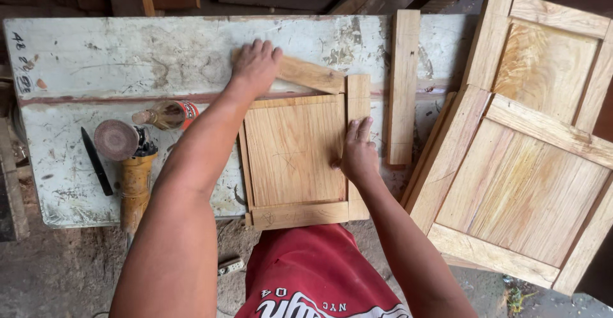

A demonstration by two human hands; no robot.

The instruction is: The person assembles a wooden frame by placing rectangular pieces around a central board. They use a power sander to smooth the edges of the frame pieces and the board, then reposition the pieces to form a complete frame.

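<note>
A small wooden panel (290, 152) lies on the white workbench (96, 56) with frame strips around it. My left hand (255, 66) rests flat on the top frame strip (313, 74), which sits tilted across the panel's upper edge. My right hand (359, 154) presses on the right frame strip (358, 101) where it meets the panel. A bottom strip (300, 215) lies along the near edge, and a thin strip (244, 165) runs down the left side.
A loose wooden board (403, 82) lies upright to the right of the panel. Finished panel doors (530, 184) are stacked at the right. An angle grinder (131, 165), a glue bottle (167, 114) and a dark blade (96, 161) lie at the left.
</note>
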